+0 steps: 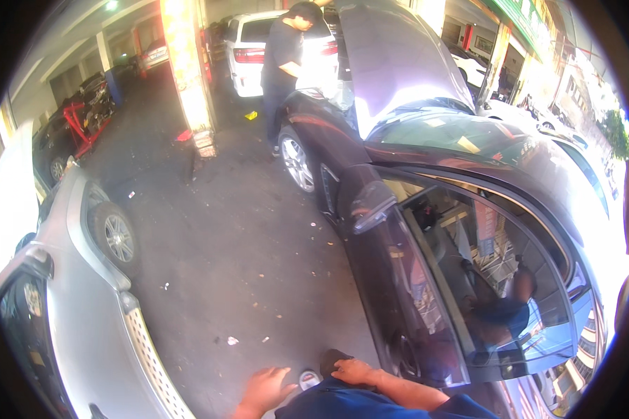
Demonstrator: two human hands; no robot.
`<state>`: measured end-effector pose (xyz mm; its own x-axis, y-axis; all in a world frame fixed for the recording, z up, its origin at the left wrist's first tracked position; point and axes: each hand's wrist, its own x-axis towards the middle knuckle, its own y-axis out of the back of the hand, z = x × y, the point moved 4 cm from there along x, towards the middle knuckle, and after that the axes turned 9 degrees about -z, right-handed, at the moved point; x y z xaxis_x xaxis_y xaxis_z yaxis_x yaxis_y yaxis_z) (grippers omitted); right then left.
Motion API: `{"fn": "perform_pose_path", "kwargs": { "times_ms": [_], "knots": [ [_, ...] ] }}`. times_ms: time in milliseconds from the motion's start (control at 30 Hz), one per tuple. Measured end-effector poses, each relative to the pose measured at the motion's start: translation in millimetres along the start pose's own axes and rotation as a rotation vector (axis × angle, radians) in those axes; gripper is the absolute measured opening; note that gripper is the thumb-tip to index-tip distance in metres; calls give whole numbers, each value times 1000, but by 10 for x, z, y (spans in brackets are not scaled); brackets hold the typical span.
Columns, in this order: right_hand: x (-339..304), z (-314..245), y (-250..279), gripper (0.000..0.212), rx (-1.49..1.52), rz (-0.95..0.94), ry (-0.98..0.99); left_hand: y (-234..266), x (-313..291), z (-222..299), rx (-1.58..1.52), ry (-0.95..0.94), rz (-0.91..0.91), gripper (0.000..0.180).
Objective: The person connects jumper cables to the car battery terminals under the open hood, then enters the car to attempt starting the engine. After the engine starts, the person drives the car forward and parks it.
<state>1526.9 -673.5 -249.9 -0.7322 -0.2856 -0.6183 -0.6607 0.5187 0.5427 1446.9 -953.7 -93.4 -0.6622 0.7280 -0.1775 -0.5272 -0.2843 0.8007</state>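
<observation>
My left hand [264, 390] is low in the picture with its fingers apart and nothing in it. To its right, my right hand [354, 371] lies with its fingers stretched leftward against my dark blue clothing, and I see no object in it. Between the two hands shows a small round thing [309, 379] with a pale rim, its kind too unclear to tell. A dark rounded shape [334, 359], perhaps a shoe, sits just beyond my right hand. Nearest on my right is a dark car [370, 279], with its side mirror [374, 207] and reflecting window glass [493, 279].
The dark car's hood [405, 56] stands raised, with a person [284, 66] beside its front wheel [297, 159]. A silver vehicle [84, 300] borders the left. Beyond are a pillar [186, 70], a red metal stand [84, 129] and a white car [251, 52]. Small litter dots the floor [210, 230].
</observation>
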Motion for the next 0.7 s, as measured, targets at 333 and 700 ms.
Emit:
{"fn": "perform_pose_path", "kwargs": {
  "times_ms": [333, 700],
  "knots": [
    [2754, -515, 1037, 57, -70, -170, 153, 1321, 1894, -1482, -42, 55, -37, 59],
    [4800, -1613, 4766, 70, -70, 31, 115, 3266, 3822, -3447, -56, 229, -47, 75]
  ]
}}
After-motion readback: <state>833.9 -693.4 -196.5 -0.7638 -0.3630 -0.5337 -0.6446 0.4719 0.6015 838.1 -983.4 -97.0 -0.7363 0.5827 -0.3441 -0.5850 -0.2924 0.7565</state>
